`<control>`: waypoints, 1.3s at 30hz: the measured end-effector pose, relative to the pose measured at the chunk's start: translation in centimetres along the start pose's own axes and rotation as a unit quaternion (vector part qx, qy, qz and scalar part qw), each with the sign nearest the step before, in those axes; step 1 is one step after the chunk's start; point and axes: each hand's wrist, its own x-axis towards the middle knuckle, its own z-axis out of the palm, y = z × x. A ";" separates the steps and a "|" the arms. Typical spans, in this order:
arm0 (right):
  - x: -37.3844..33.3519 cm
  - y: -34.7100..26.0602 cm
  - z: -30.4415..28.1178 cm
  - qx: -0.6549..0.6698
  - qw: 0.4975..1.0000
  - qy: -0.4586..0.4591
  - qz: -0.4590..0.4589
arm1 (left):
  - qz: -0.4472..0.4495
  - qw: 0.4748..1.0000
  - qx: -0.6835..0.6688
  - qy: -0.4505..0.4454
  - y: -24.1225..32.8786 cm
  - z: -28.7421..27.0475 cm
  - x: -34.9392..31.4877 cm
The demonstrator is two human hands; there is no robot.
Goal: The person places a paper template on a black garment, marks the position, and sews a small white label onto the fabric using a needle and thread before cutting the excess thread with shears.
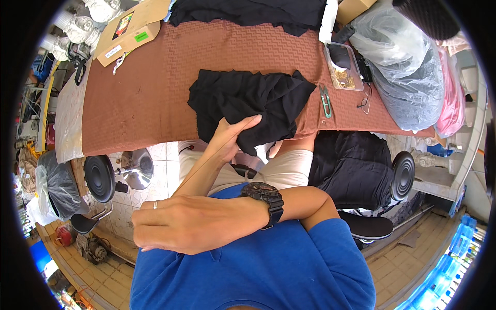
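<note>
Black cloth (pixel 243 101) lies bunched at the near edge of the table, part of it hanging over my lap. My left hand (pixel 230 137) grips its near edge, thumb on top and fingers underneath. A thin dark thread (pixel 204 168) runs straight from the cloth by that hand down to my right hand (pixel 191 225). The right hand, wearing a ring and with a black watch (pixel 262 199) on its wrist, is drawn across my chest to the left. Its fingers are closed, with the tips hidden; a needle cannot be made out.
The table wears a brown cover (pixel 134 103). Thread snips (pixel 325 101), glasses (pixel 365 103) and a clear plastic box (pixel 345 70) of small gold pieces lie right of the cloth. A cardboard box (pixel 126 36) sits far left, large plastic bags (pixel 408 77) at right. Stools (pixel 99 178) stand below.
</note>
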 end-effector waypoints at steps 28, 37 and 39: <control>0.0 -0.6 0.8 0.017 1.000 0.003 -0.009 | 0.022 0.998 -0.063 0.011 -1.7 -0.7 0.2; 0.1 -0.3 0.9 0.020 1.000 -0.004 -0.008 | 0.170 0.947 0.249 0.109 -0.5 1.6 -0.2; 0.0 -0.3 0.9 0.020 1.000 -0.008 -0.005 | 0.161 0.946 0.255 0.116 -0.5 1.9 -0.2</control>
